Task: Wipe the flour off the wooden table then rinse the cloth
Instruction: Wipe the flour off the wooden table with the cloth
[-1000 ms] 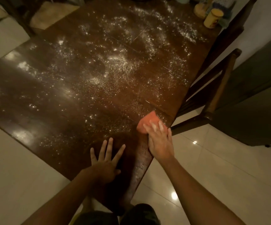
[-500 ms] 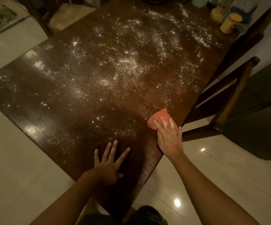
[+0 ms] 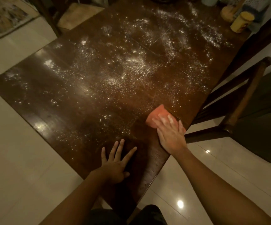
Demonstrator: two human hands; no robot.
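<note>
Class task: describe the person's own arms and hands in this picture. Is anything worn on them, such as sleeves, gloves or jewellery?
The left hand and the right hand are bare: no gloves, and no ring, watch or bracelet shows in this dim view. Both forearms are uncovered, with no sleeve in view down to the frame's lower edge.

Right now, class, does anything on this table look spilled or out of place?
Yes: white flour is scattered over most of the dark wooden table, thickest across the middle and far end. Only the near corner, by the left hand and the orange cloth under the right hand, looks mostly clean.
</note>
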